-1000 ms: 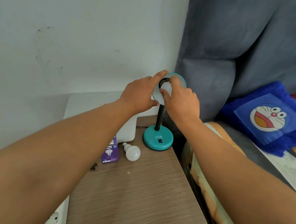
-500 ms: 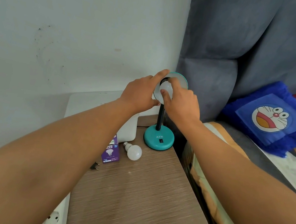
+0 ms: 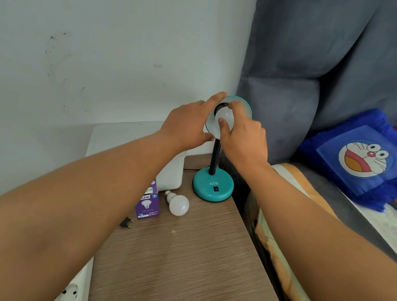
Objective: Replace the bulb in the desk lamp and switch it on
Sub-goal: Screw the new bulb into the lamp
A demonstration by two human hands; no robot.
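Note:
A teal desk lamp stands at the back of the wooden bedside table, its round base [image 3: 213, 186] bearing a black switch. Its shade [image 3: 244, 107] faces me, tilted up on a black flexible neck. My left hand [image 3: 187, 124] grips the shade's left rim. My right hand [image 3: 243, 137] pinches a white bulb [image 3: 224, 115] that sits at the black socket inside the shade. A second white bulb [image 3: 178, 204] lies on the table beside a purple bulb box [image 3: 148, 203].
A black two-pin plug [image 3: 126, 223] lies near the table's left edge. A white box [image 3: 170, 172] stands behind the bulb box. A white power strip [image 3: 70, 294] sits at the lower left. A bed with a blue cartoon pillow [image 3: 368, 157] lies to the right.
My right hand's fingers have shifted around the bulb in the shade, the thumb moving lower across its face. My left hand keeps its hold on the shade.

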